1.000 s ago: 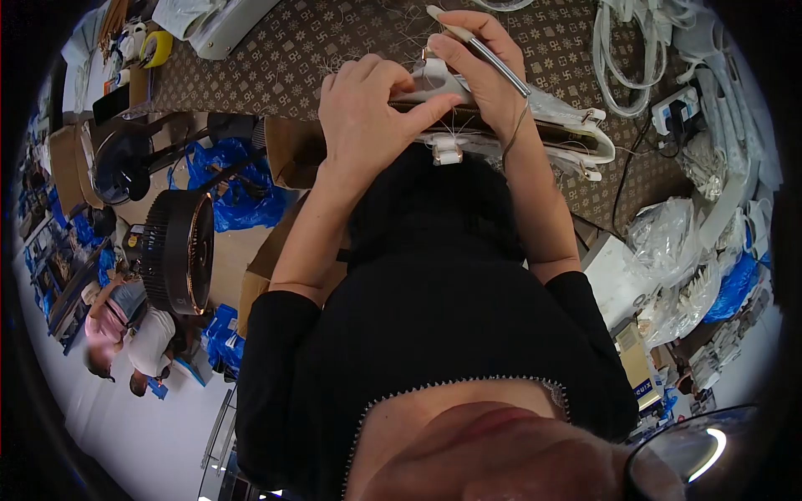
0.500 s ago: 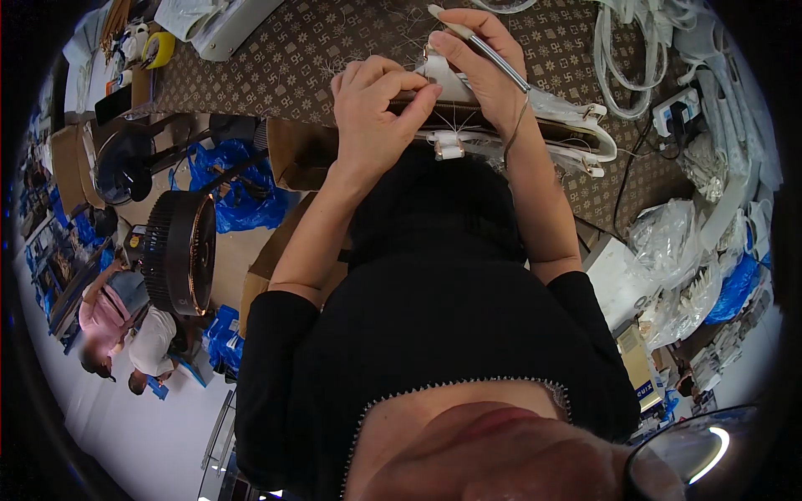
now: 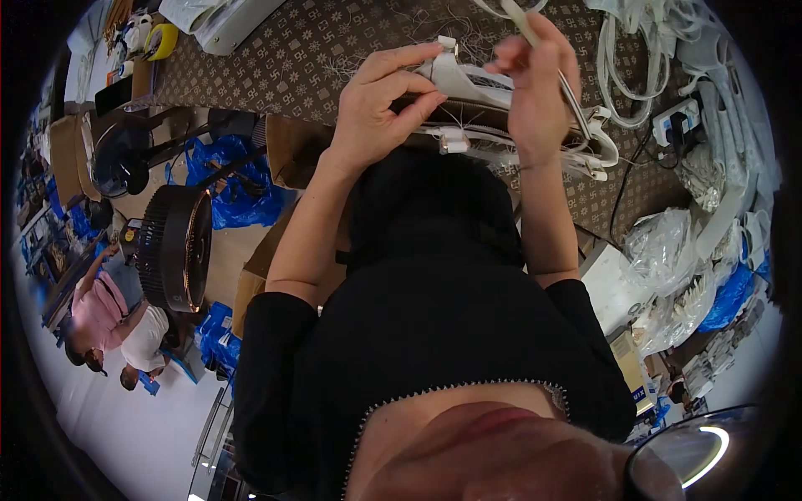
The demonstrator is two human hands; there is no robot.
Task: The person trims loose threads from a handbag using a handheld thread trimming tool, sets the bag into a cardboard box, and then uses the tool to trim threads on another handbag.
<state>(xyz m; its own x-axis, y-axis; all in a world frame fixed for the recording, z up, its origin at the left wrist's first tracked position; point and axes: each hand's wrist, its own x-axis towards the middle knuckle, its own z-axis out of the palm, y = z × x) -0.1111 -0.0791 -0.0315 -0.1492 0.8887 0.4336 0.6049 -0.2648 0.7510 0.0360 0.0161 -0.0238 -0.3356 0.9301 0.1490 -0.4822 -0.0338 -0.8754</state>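
My left hand (image 3: 380, 104) is closed, its fingertips pinching the edge of a white strap piece (image 3: 455, 79) with a small metal-trimmed loop at its top. Loose threads trail around these fingers. My right hand (image 3: 539, 92) is raised to the right of the strap piece, wrapped round a slim pen-like tool (image 3: 575, 104) with a cream end and a silver shaft. Below both hands, close to my body, lies a white bag-like item (image 3: 606, 150) with a white tab and metal fitting (image 3: 454, 140). My right hand and wrist hide part of it.
A brown patterned cloth (image 3: 309, 50) covers the table, with thread scraps on it. White straps (image 3: 622, 71) lie coiled to the right, near a power socket (image 3: 675, 117). At left are a black fan (image 3: 171, 248), a blue bag (image 3: 246, 188) and two people.
My right hand has moved right, away from my left fingers, and the tool has turned steeper. The strap piece now shows more fully. My left hand has stayed nearly in place.
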